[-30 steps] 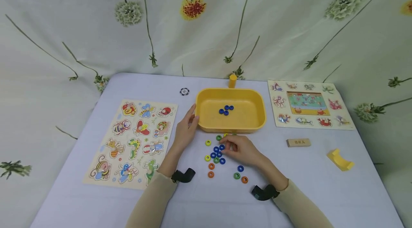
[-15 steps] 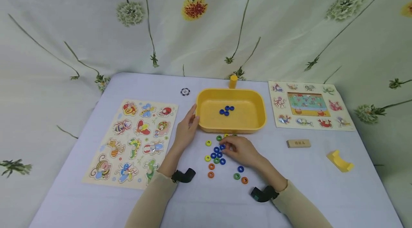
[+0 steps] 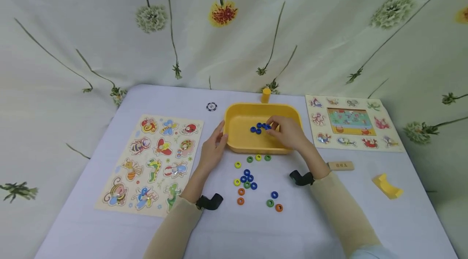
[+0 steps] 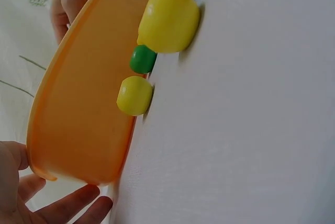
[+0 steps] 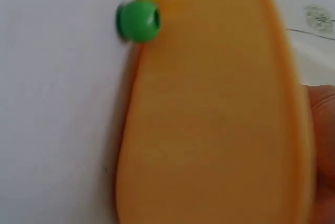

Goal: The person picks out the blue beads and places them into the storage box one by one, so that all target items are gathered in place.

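A yellow plastic tray [image 3: 241,145] stands mid-table, with several blue beads [image 3: 253,129] lying inside it. My left hand [image 3: 213,149] rests against the tray's left end; in the left wrist view its fingers [image 4: 73,203] are spread loosely along the outer wall. Over the tray's right half, my right hand [image 3: 289,132] reaches in and pinches a blue bead [image 3: 268,127] low near the others. The right wrist view shows the tray's outer wall [image 5: 209,109] hiding the fingertips. In front of the tray lie loose yellow, green, blue and orange beads [image 3: 241,201].
An insect picture board [image 3: 153,165] lies at left, a sea-animal board [image 3: 351,123] at back right. A wooden block [image 3: 341,165] and a yellow curved block [image 3: 387,186] sit at right. Behind the tray are a yellow cylinder [image 3: 265,96] and a round chip [image 3: 211,106].
My right hand has moved from the loose beads up into the tray, taking one blue bead from the cluster. My left hand has stayed at the tray's left end.
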Demonstrator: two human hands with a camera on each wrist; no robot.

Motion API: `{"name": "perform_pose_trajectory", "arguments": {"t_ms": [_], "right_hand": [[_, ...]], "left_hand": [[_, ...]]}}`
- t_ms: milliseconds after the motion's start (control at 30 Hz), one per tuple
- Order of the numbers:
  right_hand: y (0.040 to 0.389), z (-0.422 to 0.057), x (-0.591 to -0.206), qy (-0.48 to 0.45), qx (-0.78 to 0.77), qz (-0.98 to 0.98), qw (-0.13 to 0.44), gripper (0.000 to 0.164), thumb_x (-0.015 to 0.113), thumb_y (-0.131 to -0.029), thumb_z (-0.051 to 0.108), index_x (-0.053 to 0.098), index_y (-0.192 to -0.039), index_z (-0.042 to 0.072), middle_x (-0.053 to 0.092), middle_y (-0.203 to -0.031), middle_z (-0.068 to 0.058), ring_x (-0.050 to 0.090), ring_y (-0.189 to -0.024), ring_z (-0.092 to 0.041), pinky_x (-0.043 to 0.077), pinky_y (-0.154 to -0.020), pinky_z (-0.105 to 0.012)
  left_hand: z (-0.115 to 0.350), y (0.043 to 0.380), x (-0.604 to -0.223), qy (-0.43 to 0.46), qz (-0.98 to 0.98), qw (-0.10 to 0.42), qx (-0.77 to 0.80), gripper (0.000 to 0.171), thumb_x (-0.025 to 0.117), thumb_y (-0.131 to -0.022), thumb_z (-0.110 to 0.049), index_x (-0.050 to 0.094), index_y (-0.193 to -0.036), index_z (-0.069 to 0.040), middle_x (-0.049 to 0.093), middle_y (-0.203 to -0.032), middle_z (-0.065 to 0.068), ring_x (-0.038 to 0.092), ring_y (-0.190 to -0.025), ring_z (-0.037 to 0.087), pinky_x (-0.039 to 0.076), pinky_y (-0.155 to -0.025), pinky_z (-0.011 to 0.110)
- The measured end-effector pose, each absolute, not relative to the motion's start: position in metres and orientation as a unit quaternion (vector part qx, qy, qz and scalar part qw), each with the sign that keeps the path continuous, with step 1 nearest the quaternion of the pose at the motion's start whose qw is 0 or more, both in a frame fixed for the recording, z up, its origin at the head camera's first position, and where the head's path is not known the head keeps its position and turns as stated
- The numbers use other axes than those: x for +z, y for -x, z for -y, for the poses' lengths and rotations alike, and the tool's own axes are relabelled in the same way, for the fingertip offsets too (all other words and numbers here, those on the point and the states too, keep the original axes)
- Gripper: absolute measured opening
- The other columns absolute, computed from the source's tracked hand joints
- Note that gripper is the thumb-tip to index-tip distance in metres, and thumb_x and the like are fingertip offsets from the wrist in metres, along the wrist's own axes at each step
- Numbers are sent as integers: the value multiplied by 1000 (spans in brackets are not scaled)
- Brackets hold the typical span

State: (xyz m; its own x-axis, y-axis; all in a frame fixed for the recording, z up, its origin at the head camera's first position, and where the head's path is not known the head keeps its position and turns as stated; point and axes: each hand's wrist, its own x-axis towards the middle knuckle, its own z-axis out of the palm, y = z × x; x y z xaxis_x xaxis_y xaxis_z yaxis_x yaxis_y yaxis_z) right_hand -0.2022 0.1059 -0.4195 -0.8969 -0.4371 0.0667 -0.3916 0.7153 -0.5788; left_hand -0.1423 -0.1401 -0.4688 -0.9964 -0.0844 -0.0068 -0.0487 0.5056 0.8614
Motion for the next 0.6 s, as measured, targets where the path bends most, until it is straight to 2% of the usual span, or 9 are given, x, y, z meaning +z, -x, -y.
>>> {"name": "perform_pose_trajectory", "arguments": {"t_ms": [133,333,500,600], "right_hand": [[217,-100,-428,210,-268,-936,88,16,62,-82,23,60,-95,14,57,-76,-1,49,-67,-17,39,-60,-28],[227,-91,-436,205,-242,-941,115,16,63,-82,22,60,-95,13,54,-73,-2,48,-66,-17,36,-60,-28],[221,-96,-435,198,-270,-936,105,20,62,-82,22,60,-100,14,56,-76,-2,49,-68,-18,39,-60,-28],[209,-102,-431,209,-308,-926,64,23,62,-83,23,60,-103,14,55,-76,0,47,-64,-16,39,-57,-27]], "left_hand": [[140,142,-470,-38,868,21,-495,47,41,-91,-40,26,-137,-41,52,-121,8,49,-108,22,39,-91,42],[139,141,-470,-38,868,20,-495,48,41,-91,-41,26,-137,-40,52,-121,8,49,-108,21,39,-91,42],[139,141,-471,-33,867,20,-497,48,40,-91,-43,25,-137,-41,53,-119,7,50,-105,20,41,-87,41],[141,141,-471,-33,868,23,-496,48,40,-91,-43,24,-136,-44,54,-117,6,51,-103,19,41,-86,39]]}}
